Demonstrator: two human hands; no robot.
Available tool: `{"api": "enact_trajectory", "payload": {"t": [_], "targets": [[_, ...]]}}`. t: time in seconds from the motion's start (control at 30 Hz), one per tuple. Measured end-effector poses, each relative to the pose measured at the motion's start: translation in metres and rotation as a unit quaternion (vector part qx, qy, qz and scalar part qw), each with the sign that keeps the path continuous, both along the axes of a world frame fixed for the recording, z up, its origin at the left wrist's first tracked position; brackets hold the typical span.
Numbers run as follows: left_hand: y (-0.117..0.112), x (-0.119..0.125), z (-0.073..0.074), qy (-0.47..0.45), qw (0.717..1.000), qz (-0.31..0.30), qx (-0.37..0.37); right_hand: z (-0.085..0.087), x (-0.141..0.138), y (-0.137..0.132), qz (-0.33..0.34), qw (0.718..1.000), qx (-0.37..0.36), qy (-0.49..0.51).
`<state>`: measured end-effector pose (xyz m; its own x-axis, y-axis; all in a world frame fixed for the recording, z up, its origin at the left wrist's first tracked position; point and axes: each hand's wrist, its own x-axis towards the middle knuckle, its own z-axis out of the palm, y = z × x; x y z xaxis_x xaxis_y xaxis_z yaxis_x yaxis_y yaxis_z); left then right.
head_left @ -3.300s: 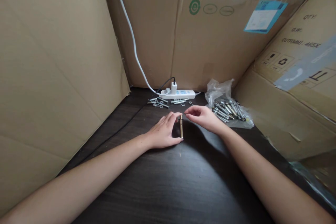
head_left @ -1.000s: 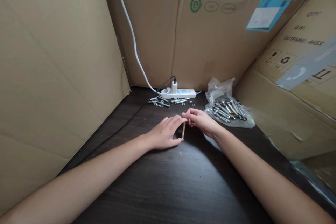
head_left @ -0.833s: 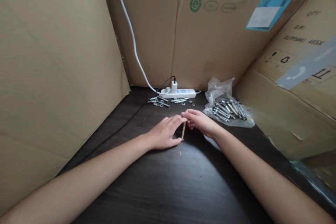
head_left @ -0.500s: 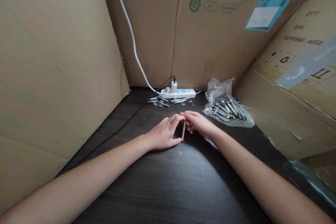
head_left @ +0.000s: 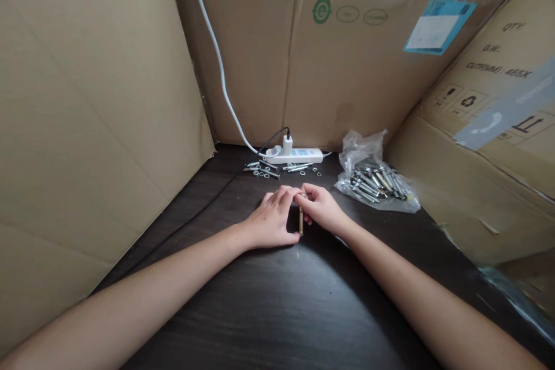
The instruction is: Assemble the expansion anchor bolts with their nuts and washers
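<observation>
A brass-coloured expansion bolt point(head_left: 301, 223) is held between my two hands above the dark table. My left hand point(head_left: 272, 219) spans it lengthwise, with the thumb at the near end and the fingers at the far end. The fingers of my right hand point(head_left: 319, 205) are pinched on its far end, which they partly cover. Whether a nut or washer sits under those fingers, I cannot tell.
Behind my hands, several silver bolts and washers point(head_left: 269, 172) lie before a white power strip point(head_left: 299, 155). A clear plastic bag point(head_left: 377, 185) of bolts rests at the right. A black cable point(head_left: 203, 207) crosses the table point(head_left: 277, 312). Cardboard walls point(head_left: 243, 69) enclose it.
The bolt has shifted slightly left and towards me. My right hand's thumb has moved over its far end, while my left hand keeps nearly the same place.
</observation>
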<state>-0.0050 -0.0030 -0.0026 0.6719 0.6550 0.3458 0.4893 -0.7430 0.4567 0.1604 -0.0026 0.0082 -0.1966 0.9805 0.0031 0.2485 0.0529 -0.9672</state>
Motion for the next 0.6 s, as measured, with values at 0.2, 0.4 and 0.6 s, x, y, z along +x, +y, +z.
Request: {"api": "enact_trajectory", "payload": {"t": [0.2, 0.4, 0.6], "targets": [[-0.0006, -0.0001, 0.0006, 0.005, 1.000, -0.010, 0.011, -0.0013, -0.0013, -0.0007, 0.005, 1.000, 0.003, -0.010], [-0.0004, -0.0005, 0.0011, 0.016, 1.000, -0.015, 0.020, -0.0018, -0.0026, -0.0007, 0.012, 1.000, -0.004, 0.005], [0.0003, -0.0009, 0.0002, -0.007, 1.000, -0.001, 0.020, 0.0019, 0.0024, 0.0005, 0.047, 0.991, -0.041, 0.116]]}}
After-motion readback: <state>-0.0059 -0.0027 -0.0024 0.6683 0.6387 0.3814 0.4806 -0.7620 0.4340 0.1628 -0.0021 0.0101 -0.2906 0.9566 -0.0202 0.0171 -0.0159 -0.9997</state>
